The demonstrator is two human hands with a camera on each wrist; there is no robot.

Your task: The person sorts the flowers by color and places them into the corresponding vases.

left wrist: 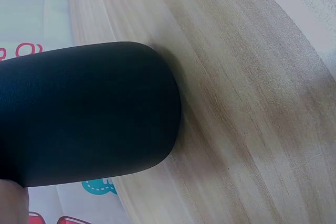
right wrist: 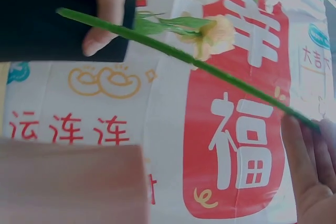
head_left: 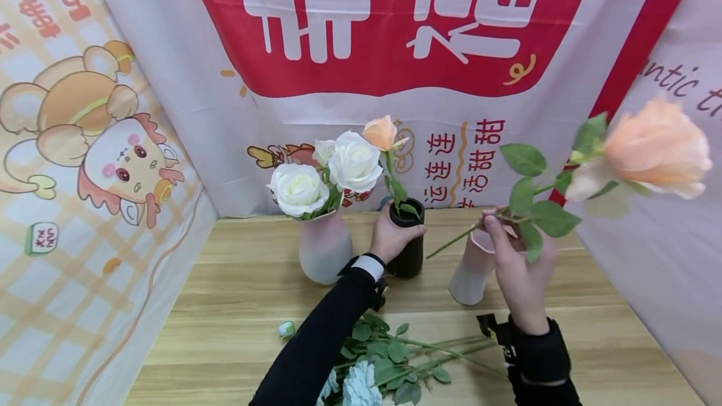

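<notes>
My left hand (head_left: 393, 235) grips a black vase (head_left: 410, 255) standing on the wooden table (head_left: 237, 306), and one peach rose (head_left: 380, 132) stands in it. The left wrist view shows that black vase (left wrist: 89, 114) close up. My right hand (head_left: 510, 249) pinches the green stem (head_left: 451, 244) of a second peach rose (head_left: 654, 146), held tilted in the air with its bloom up to the right. Just behind this hand stands a pale pink vase (head_left: 470, 271). In the right wrist view the stem (right wrist: 184, 56) crosses in front of the black vase (right wrist: 47, 19).
A frosted vase (head_left: 324, 246) with white roses (head_left: 354, 161) stands left of the black one. Several loose flowers (head_left: 389, 359) lie at the table's near edge, beside a small bud (head_left: 286, 329). Printed banners (head_left: 395, 49) wall in the back and both sides.
</notes>
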